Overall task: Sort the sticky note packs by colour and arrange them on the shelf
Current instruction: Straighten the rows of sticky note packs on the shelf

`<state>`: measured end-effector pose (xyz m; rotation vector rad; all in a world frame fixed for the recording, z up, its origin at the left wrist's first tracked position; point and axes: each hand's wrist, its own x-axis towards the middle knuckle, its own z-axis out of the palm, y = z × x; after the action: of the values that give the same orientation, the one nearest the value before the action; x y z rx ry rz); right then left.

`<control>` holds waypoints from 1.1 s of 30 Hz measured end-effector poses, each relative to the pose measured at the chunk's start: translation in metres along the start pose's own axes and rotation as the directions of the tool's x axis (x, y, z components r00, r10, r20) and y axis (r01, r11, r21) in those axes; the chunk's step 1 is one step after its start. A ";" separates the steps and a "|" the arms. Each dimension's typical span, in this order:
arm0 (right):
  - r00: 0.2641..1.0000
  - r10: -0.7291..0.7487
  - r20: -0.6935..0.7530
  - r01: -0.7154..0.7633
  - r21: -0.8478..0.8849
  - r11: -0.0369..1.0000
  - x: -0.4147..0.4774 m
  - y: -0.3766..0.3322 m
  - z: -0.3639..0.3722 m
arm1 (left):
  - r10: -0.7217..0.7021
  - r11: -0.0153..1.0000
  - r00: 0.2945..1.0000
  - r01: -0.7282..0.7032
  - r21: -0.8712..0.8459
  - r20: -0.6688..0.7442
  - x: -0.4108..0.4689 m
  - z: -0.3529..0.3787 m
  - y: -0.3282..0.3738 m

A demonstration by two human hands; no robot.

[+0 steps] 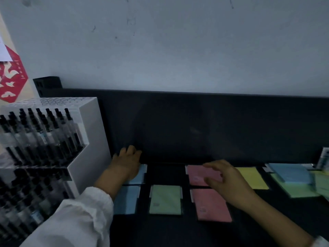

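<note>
Sticky note packs lie flat on a black shelf (195, 136). At the left, my left hand (127, 162) rests on the far blue pack (139, 176), fingers spread toward the shelf's back wall; a second blue pack (126, 200) lies nearer. A green pack (165, 199) sits in the middle. My right hand (226, 180) hovers with loosely curled fingers over the far pink pack (197, 174); another pink pack (211, 205) lies nearer. A yellow pack (252, 177) is to the right.
A white display rack of black pens (44, 136) stands at the shelf's left end. At the far right lie a blue pack (290, 172) stacked on green packs (300, 190), beside a small bottle (324, 157). A grey wall rises behind.
</note>
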<state>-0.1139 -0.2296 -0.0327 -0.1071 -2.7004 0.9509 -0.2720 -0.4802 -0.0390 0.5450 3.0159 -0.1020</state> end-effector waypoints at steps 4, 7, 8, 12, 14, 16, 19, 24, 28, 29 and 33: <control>1.000 0.024 0.017 -0.023 -0.040 0.999 -0.001 0.009 0.001 | 0.025 0.996 0.994 -0.016 -0.093 0.105 -0.009 -0.005 0.002; 0.998 0.029 0.047 -0.027 -0.053 0.998 -0.004 0.011 0.006 | 0.015 0.995 0.987 0.001 -0.103 0.158 -0.023 0.004 0.005; 0.998 0.029 0.050 -0.026 -0.053 0.998 -0.005 0.011 0.007 | 0.007 0.995 0.987 0.009 -0.103 0.160 -0.028 0.010 0.006; 0.999 0.017 0.040 -0.015 -0.049 0.999 -0.010 0.008 0.006 | -0.004 0.994 0.998 0.011 -0.108 0.060 -0.037 0.027 0.007; 0.999 0.009 0.034 -0.007 -0.060 0.998 -0.014 0.006 0.004 | -0.009 0.993 0.999 0.014 -0.116 0.041 -0.040 0.028 0.006; 1.000 0.003 0.018 -0.002 -0.069 0.998 -0.020 0.007 0.002 | -0.009 0.992 1.000 0.008 -0.129 -0.011 -0.044 0.025 0.007; 1.000 0.014 -0.002 -0.014 -0.083 0.996 -0.031 0.011 -0.003 | -0.004 0.993 0.998 -0.004 -0.120 -0.059 -0.055 0.019 0.014; 0.995 -0.053 0.083 0.070 -0.219 0.973 -0.052 0.018 0.008 | 0.009 0.995 0.995 0.001 -0.097 0.099 -0.082 0.020 0.020; 0.995 -0.061 0.079 0.078 -0.242 0.967 -0.059 0.023 0.018 | 0.021 0.982 0.998 -0.010 -0.188 0.055 -0.097 0.020 0.023; 0.995 -0.059 0.078 0.076 -0.238 0.968 -0.059 0.023 0.018 | 0.015 0.978 0.999 -0.005 -0.207 0.047 -0.100 0.018 0.024; 0.991 -0.039 0.126 0.067 -0.224 0.972 -0.056 0.017 0.015 | 0.026 0.968 0.998 -0.038 -0.247 -0.049 -0.114 0.015 0.032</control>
<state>-0.0651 -0.2345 -0.0678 -0.0227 -2.8997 0.6481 -0.1535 -0.4910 -0.0459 0.5768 2.9972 0.2894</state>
